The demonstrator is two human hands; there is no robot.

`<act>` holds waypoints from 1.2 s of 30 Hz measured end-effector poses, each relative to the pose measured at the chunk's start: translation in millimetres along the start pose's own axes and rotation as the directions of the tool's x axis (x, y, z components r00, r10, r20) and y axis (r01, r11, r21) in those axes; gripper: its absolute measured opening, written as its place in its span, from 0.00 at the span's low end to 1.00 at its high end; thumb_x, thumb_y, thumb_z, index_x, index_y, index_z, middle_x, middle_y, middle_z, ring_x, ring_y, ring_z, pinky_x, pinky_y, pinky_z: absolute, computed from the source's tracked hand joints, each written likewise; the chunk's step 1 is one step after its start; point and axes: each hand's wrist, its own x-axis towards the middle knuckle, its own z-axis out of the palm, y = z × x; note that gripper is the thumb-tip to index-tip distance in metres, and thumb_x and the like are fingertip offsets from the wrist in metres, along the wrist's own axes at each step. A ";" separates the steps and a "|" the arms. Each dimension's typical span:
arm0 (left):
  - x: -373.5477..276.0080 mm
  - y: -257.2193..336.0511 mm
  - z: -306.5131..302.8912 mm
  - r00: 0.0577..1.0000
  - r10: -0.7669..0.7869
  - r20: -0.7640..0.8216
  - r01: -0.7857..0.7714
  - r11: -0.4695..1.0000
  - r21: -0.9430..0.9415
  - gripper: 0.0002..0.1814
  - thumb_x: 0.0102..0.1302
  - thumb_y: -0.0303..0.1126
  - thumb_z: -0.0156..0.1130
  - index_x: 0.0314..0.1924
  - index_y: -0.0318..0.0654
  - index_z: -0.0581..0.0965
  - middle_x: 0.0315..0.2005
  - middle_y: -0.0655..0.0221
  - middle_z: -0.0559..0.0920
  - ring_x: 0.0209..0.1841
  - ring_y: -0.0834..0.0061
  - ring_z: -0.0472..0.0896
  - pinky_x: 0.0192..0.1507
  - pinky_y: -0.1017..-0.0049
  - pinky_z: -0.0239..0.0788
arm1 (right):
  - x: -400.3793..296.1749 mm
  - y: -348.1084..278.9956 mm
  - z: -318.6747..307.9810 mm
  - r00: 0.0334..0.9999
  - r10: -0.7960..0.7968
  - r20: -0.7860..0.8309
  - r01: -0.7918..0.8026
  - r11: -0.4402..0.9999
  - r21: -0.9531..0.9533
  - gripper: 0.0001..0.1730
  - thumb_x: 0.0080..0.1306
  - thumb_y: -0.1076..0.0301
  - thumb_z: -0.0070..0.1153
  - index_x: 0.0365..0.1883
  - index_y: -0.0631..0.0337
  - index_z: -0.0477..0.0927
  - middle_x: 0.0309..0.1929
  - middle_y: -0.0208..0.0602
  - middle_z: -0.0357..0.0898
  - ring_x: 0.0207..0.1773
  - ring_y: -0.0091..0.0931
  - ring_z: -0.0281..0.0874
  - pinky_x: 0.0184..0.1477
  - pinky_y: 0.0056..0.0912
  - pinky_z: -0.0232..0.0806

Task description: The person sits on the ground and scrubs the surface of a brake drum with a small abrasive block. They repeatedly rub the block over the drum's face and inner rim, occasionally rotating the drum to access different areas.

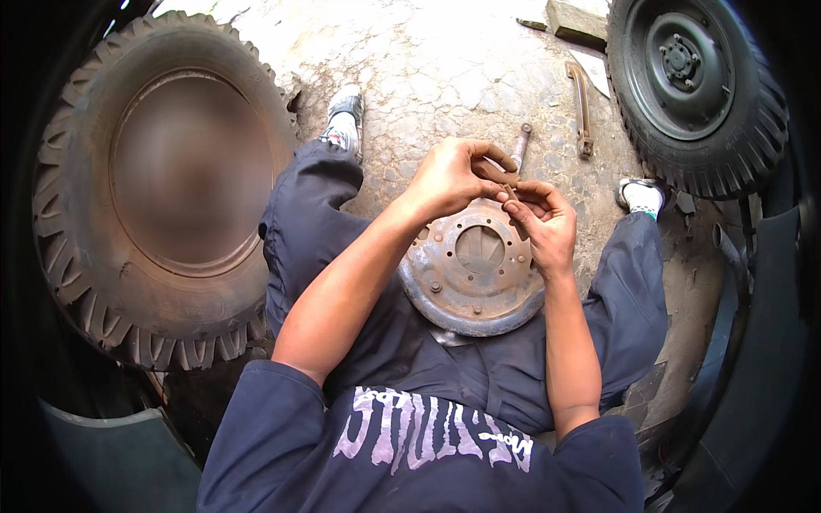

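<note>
My left hand (454, 173) and my right hand (547, 224) meet in front of me, fingertips pinching a small brownish part (509, 192) between them; its exact kind is too small to tell. Just below them, a round rusty metal backing plate or wheel disc (471, 308) lies between my thighs, with a large centre hole, a ring of small holes and a few bolt heads. A metal bar or wrench with a ring-shaped end (523, 142) shows on the ground beyond my fingers, its near end hidden by them.
A large treaded tyre (192, 308) stands to the left. At the upper right is a wheel with its tyre (683, 70). A rusty curved metal bar (581, 109) lies on the cracked ground near a wooden block (577, 22). Dark panels (750, 359) flank the right side.
</note>
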 end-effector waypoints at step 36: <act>-25.0 36.7 -68.3 0.833 0.136 -0.537 -0.164 0.986 -0.005 0.19 0.68 0.41 0.73 0.53 0.38 0.90 0.45 0.53 0.92 0.48 0.63 0.92 0.55 0.67 0.82 | -37.7 74.1 94.1 0.986 0.007 -0.165 -0.153 0.409 -0.900 0.08 0.69 0.68 0.71 0.38 0.65 0.91 0.36 0.50 0.91 0.38 0.42 0.90 0.48 0.44 0.77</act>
